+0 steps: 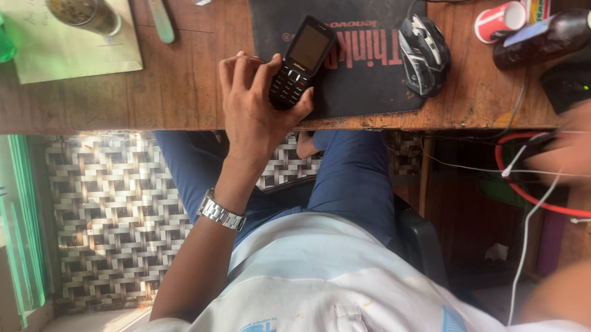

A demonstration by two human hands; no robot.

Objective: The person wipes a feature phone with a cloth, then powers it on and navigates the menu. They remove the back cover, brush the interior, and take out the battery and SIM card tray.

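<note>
My left hand (253, 105) grips a black keypad phone (302, 61) by its lower half, thumb on the keys. The phone's screen is dark and it rests tilted on the front edge of a black mouse pad (365, 93). A metal wristwatch (221, 214) sits on that wrist. My right hand (577, 148) is blurred at the right edge, below the desk top, beside a white cable (527, 225) and a red cable (543, 202). Whether it holds a cable cannot be made out.
On the wooden desk (173, 92) lie a black gaming mouse (423, 54), a tipped red paper cup (498, 21), a dark bottle (542, 39), a glass of drink (86, 12) on pale paper (71, 53), and a black device (577, 84). A woven mat (111, 214) covers the floor.
</note>
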